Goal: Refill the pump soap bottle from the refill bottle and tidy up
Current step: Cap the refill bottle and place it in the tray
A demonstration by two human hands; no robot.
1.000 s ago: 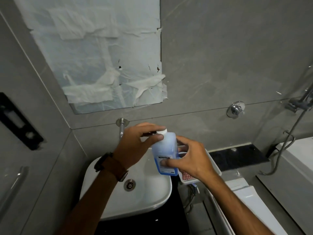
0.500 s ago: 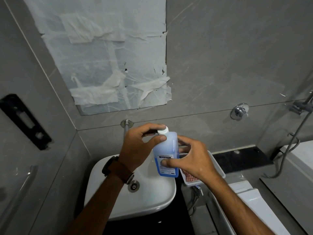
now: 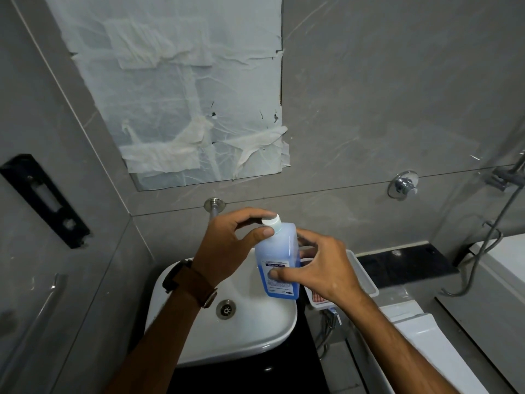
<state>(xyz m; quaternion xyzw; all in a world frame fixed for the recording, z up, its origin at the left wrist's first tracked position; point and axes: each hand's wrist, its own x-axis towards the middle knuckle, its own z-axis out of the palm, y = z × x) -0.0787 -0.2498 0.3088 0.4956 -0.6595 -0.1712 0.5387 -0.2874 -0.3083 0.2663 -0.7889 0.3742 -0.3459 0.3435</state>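
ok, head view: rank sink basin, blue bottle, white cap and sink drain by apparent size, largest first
1. Sink basin
2. Blue bottle, held above the basin and nearer the camera, so it looks larger than it would at basin level
3 and 4. White cap and sink drain: look about alike, and the cap is nearer, so unranked.

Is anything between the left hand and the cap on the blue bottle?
Nothing visible. The left hand already has its fingers on the white cap, while the right hand grips the blue bottle above the sink.
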